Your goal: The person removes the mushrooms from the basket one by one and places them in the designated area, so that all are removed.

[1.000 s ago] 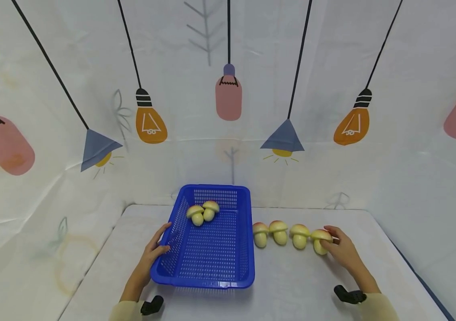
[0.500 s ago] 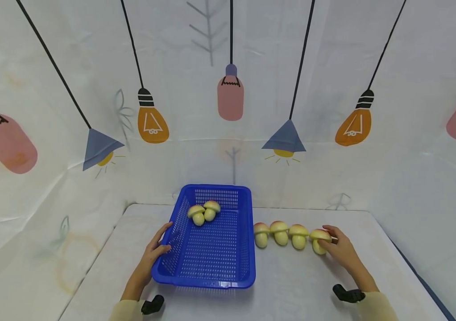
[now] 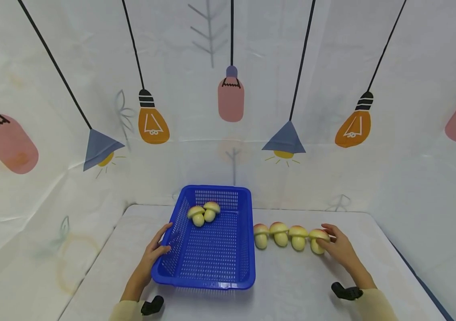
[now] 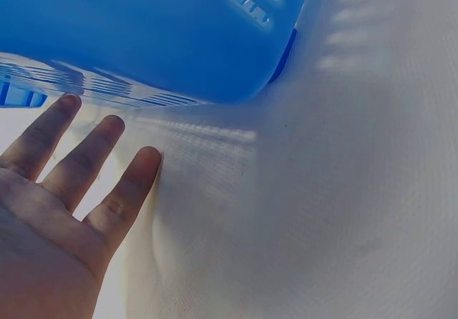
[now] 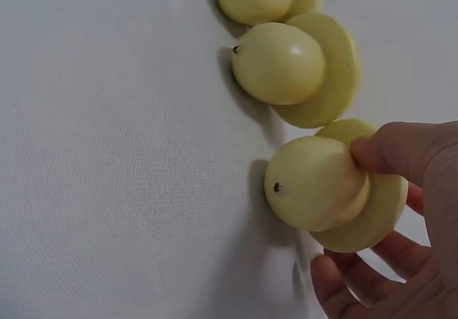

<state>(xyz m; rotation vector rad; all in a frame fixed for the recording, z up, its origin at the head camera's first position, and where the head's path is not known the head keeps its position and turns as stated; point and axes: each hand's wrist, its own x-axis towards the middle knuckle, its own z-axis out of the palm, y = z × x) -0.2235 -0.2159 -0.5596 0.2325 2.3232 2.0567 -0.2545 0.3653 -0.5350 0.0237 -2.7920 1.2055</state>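
Note:
In the head view my left hand (image 3: 150,255) rests against the left side of a blue plastic basket (image 3: 204,282). Its fingers stretch out straight along the basket wall (image 4: 164,40) in the left wrist view. Inside, near the back left, lie two toy mushrooms (image 3: 197,219) with yellowish, red-tinged caps. My right hand (image 3: 341,250) pinches the rightmost toy mushroom (image 5: 308,183) of a row on the table, thumb on one side of the cap and fingers on the other. Its cap comes right up to the neighbouring toy mushroom (image 3: 298,243).
Two more toy mushrooms stand further left in the row, a middle one (image 3: 280,238) and one (image 3: 260,240) beside the basket's right wall. A white cloth covers the table (image 3: 292,290). Behind it hangs a white backdrop (image 3: 196,160) printed with lamps.
My right hand has shifted slightly left with the toy mushroom it pinches, and the one beside it has moved a little left too. My left hand and the basket stay put.

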